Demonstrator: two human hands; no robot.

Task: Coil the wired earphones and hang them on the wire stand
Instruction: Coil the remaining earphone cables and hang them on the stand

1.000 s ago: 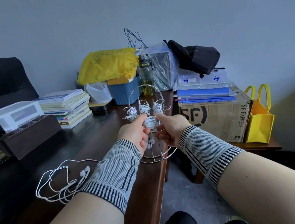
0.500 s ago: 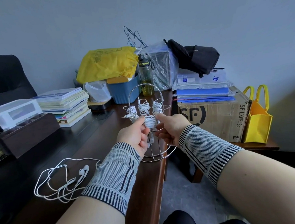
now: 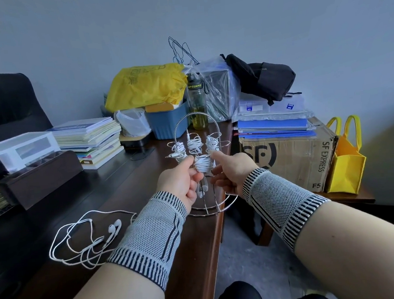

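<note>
Cardboard box (image 3: 286,163), yellow tote (image 3: 344,168)

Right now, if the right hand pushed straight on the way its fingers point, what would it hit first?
Probably the coiled earphones that the right hand already pinches with the left hand, then the wire stand behind them; depth between the stand's hooks is unclear.
</note>
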